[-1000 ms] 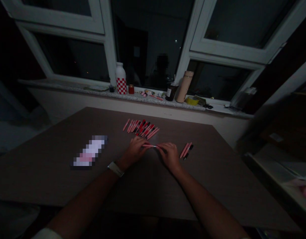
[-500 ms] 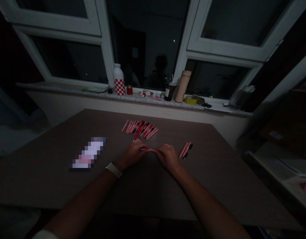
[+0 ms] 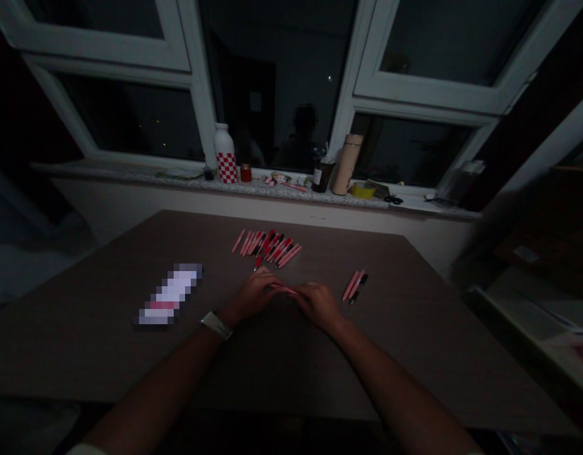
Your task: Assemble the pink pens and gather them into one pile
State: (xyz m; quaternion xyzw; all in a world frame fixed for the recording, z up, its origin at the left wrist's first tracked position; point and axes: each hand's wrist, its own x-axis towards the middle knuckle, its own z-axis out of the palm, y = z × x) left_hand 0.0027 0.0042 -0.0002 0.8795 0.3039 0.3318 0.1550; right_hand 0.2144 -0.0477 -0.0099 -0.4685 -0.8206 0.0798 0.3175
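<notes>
Between my two hands, over the middle of the table, is a slim pink pen. My left hand, with a pale band on its wrist, pinches the pen's left end. The fingers of my right hand close on its right end. Just beyond my left hand lies a row of pink, red and black pens, some overlapping. To the right of my right hand rests a smaller group of pink pens with dark parts. Dim light hides the finer detail of the held pen.
A phone with a lit, blurred screen lies on the left of the brown table. Along the windowsill stand a red-checked white bottle, a small red jar, a dark cup, a tan flask and yellow tape.
My right hand's fingers have sunk slightly, and the pink pen now slopes a little down to the right. Both hands keep hold of it. The other pens lie as before.
</notes>
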